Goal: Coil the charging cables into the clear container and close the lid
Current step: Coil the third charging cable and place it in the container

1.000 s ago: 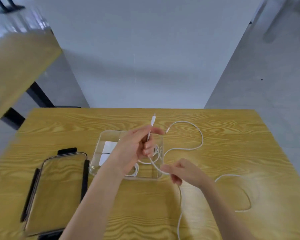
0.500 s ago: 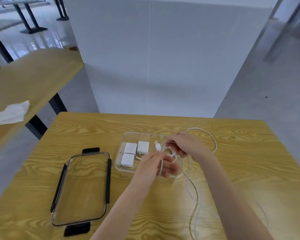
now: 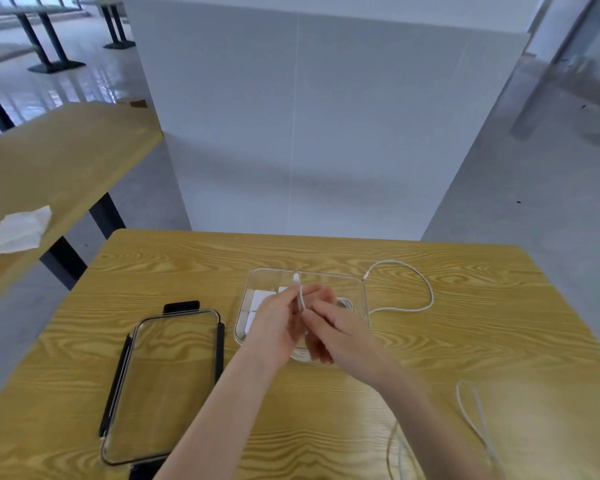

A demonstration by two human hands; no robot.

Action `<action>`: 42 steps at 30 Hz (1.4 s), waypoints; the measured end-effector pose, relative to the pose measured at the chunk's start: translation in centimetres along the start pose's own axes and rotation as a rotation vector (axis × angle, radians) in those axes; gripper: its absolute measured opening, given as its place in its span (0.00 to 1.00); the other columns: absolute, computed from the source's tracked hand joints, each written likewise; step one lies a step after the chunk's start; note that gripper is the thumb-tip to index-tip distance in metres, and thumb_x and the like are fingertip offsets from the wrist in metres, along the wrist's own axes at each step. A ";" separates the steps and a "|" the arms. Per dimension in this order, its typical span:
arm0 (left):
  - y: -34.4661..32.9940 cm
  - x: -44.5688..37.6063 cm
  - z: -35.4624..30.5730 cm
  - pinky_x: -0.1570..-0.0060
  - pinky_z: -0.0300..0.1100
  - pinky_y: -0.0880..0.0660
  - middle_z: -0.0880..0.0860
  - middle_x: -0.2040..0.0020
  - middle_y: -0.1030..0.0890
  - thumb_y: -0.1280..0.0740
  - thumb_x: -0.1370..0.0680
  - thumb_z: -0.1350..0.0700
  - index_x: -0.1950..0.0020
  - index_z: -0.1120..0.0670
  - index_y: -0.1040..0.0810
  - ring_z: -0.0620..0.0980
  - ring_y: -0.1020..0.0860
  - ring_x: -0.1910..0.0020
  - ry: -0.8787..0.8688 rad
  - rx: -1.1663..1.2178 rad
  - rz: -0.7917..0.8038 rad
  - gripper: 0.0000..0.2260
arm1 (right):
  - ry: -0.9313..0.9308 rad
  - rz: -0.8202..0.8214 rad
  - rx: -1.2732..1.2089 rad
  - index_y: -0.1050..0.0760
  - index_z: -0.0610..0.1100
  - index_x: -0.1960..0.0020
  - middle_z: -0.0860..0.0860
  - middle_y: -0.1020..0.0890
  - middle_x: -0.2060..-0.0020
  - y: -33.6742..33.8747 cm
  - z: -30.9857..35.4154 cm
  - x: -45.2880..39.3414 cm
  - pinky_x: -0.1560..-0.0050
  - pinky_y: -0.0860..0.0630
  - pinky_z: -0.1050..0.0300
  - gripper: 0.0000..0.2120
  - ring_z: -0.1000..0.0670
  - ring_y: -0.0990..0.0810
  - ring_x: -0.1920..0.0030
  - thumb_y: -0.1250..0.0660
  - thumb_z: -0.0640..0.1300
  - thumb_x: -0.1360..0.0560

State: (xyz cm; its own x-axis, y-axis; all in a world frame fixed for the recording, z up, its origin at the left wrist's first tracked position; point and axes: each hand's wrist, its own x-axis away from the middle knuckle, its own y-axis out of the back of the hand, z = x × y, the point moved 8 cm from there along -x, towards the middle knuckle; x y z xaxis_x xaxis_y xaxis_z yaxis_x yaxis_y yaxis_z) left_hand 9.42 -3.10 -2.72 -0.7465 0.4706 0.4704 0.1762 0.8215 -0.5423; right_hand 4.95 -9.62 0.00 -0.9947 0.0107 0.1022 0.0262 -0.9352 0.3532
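While both hands work over the box, the scene reads like this
Left hand (image 3: 274, 327): raised above the clear container (image 3: 357, 289), thumb and fingers pinching the charging cable (image 3: 404, 310) just below its plug end, which points up and away; I judge it acts as the anchor so that loops can be laid against it
Right hand (image 3: 340, 336): close against the left, fingers curled round the same cable where it bends back down; probably feeding the next turn, though blur hides the exact finger positions
Cable relative to grip: the plug tip stands just above the left fingertips, a short bend sits between the two hands, and the rest runs out over the container's right wall, arcs across the wooden table (image 3: 499, 341) and trails in loose loops near the right forearm
Coil so far: a few white turns show inside the container under the hands, their number unclear
White chargers (image 3: 257, 301): lie in the container's left part, leaving the right part for the coil
Lid (image 3: 219, 341): lies flat on the table left of the container, apart from it, within reach for closing later
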 end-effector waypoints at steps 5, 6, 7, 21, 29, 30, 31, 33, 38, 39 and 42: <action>0.7 0.1 -1.5 0.67 0.38 0.20 0.57 0.63 0.15 0.42 0.20 0.59 0.51 0.66 0.23 0.50 0.16 0.64 -0.040 0.159 0.035 0.12 | -0.066 0.112 -0.080 0.22 0.41 0.50 0.52 0.20 0.67 -1.5 -4.0 1.1 0.52 0.28 0.59 0.15 0.54 0.23 0.63 0.45 0.46 0.19; 0.9 0.1 -1.9 0.68 0.37 0.20 0.56 0.64 0.15 0.42 0.20 0.59 0.52 0.65 0.22 0.49 0.16 0.65 -0.059 0.155 0.033 0.12 | -0.091 0.105 -0.092 0.21 0.41 0.50 0.53 0.19 0.65 -1.3 -4.9 1.1 0.49 0.28 0.60 0.16 0.55 0.22 0.60 0.44 0.48 0.20; 1.1 0.2 -2.1 0.68 0.37 0.20 0.56 0.65 0.15 0.42 0.20 0.59 0.53 0.65 0.22 0.48 0.16 0.66 -0.078 0.141 0.029 0.12 | -0.117 0.102 -0.085 0.21 0.42 0.49 0.53 0.19 0.62 -1.0 -5.8 0.9 0.47 0.28 0.62 0.16 0.56 0.21 0.57 0.44 0.49 0.20; -0.4 1.6 -3.5 0.74 0.33 0.31 0.47 0.77 0.32 0.42 0.21 0.55 0.56 0.61 0.21 0.44 0.31 0.78 -0.145 -0.228 0.213 0.14 | -0.442 0.365 0.169 0.21 0.44 0.74 0.43 0.21 0.72 -1.0 -8.1 -1.7 0.68 0.23 0.59 0.29 0.52 0.24 0.77 0.39 0.68 0.30; 0.1 1.4 -0.3 0.73 0.33 0.33 0.54 0.63 0.15 0.42 0.19 0.52 0.51 0.61 0.20 0.45 0.24 0.75 -0.020 -0.746 0.152 0.15 | -0.366 0.058 0.356 0.40 0.46 0.77 0.53 0.38 0.83 4.3 -3.7 -5.4 0.77 0.43 0.61 0.19 0.52 0.40 0.81 0.32 0.40 0.35; 0.1 1.2 -0.1 0.74 0.33 0.33 0.53 0.62 0.15 0.43 0.19 0.52 0.51 0.60 0.20 0.45 0.23 0.74 -0.024 -0.811 0.125 0.15 | -0.330 0.052 0.422 0.39 0.45 0.77 0.53 0.37 0.83 4.3 -3.0 -5.6 0.77 0.42 0.61 0.18 0.52 0.39 0.80 0.32 0.40 0.35; 0.2 1.0 0.0 0.74 0.32 0.34 0.52 0.62 0.14 0.43 0.19 0.52 0.51 0.59 0.21 0.44 0.22 0.74 -0.040 -0.864 0.095 0.15 | -0.294 0.043 0.483 0.38 0.45 0.78 0.53 0.37 0.83 4.2 -2.5 -5.7 0.76 0.41 0.60 0.18 0.52 0.39 0.79 0.32 0.40 0.35; 0.3 0.6 -0.1 0.74 0.33 0.35 0.49 0.63 0.15 0.45 0.19 0.53 0.54 0.57 0.21 0.44 0.21 0.74 -0.087 -0.880 0.040 0.14 | -0.230 -0.005 0.556 0.38 0.45 0.78 0.53 0.36 0.80 4.2 -1.3 -5.6 0.74 0.41 0.59 0.19 0.51 0.38 0.76 0.31 0.41 0.35; 1.1 -0.2 -1.2 0.72 0.34 0.31 0.50 0.59 0.15 0.46 0.19 0.54 0.49 0.55 0.19 0.44 0.18 0.69 -0.181 -0.769 -0.076 0.16 | -0.121 -0.052 0.390 0.32 0.44 0.71 0.54 0.31 0.76 3.4 0.5 -3.8 0.71 0.38 0.62 0.18 0.57 0.33 0.76 0.35 0.50 0.26; 1.1 -0.3 -1.4 0.71 0.33 0.29 0.51 0.59 0.15 0.46 0.19 0.55 0.49 0.56 0.18 0.42 0.18 0.69 -0.199 -0.743 -0.085 0.16 | -0.111 -0.046 0.320 0.28 0.41 0.67 0.53 0.28 0.75 3.0 0.8 -3.3 0.71 0.36 0.64 0.17 0.58 0.32 0.77 0.38 0.49 0.24; 1.8 -0.6 -1.4 0.56 0.38 0.23 0.54 0.57 0.15 0.43 0.20 0.56 0.52 0.57 0.18 0.44 0.17 0.61 -0.197 -0.597 -0.124 0.15 | -0.112 -0.049 0.129 0.24 0.36 0.59 0.50 0.25 0.74 2.0 0.6 -2.3 0.74 0.33 0.61 0.17 0.55 0.30 0.77 0.46 0.45 0.20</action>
State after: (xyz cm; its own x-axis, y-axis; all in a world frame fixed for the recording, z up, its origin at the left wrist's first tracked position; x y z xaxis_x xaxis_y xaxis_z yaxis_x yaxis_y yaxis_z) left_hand 11.10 -1.45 -3.04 -0.8783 0.3390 0.3371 0.3655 0.9307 0.0163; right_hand 7.32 -11.33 1.00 -0.9779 0.1012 0.1827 -0.0021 -0.8795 0.4758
